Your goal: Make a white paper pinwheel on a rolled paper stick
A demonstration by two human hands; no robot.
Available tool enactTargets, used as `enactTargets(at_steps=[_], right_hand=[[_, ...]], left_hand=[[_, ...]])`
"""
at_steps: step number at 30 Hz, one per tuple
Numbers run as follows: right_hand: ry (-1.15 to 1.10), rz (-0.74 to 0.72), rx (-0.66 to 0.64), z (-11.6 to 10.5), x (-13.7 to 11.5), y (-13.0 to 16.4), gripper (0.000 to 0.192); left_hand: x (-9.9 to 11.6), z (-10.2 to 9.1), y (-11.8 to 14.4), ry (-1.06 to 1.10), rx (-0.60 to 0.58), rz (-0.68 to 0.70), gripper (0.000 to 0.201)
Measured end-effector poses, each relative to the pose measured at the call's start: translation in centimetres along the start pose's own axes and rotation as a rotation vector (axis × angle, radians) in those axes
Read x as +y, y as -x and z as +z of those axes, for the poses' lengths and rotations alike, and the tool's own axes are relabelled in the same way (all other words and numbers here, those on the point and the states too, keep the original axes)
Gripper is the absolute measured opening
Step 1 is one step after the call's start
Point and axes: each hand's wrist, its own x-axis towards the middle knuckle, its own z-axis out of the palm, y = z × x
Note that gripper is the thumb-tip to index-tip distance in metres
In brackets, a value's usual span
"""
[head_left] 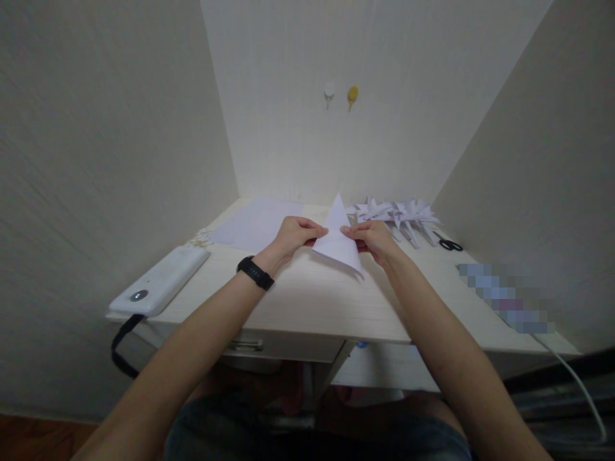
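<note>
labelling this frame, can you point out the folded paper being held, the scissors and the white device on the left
folded paper (pixel 339 240), head view, middle of the white triangle
scissors (pixel 450 244), head view, black handles
white device (pixel 161 282), head view, middle of its top face

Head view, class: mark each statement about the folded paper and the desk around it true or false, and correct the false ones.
1. Both hands hold the folded white paper. True: the left hand and right hand pinch it from either side.
2. The black wristband is on the right wrist. False: it is on the left wrist.
3. The scissors lie at the desk's left edge. False: they lie on the right, beside the folded paper shapes.
4. A white device lies at the desk's left edge. True.
</note>
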Motion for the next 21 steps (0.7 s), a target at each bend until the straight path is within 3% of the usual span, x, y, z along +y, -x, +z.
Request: enactTargets(at_steps=[12,16,21], right_hand=[[-0.003,0.006,0.025,-0.1,0.3,-0.3,0.041],[-0.014,0.002,0.013,-0.3,0.1,-0.2,0.037],[-0.011,0.043,-0.113,-0.3,0.0,0.0,0.037]], left_hand=[[0.4,0.0,0.0,0.071,0.031,-0.014,0.018],[0.5,-0.3,0.0,0.048,-0.040,-0.050,0.020],[1.2,-0.5,0.2,0.064,-0.146,-0.114,0.027]])
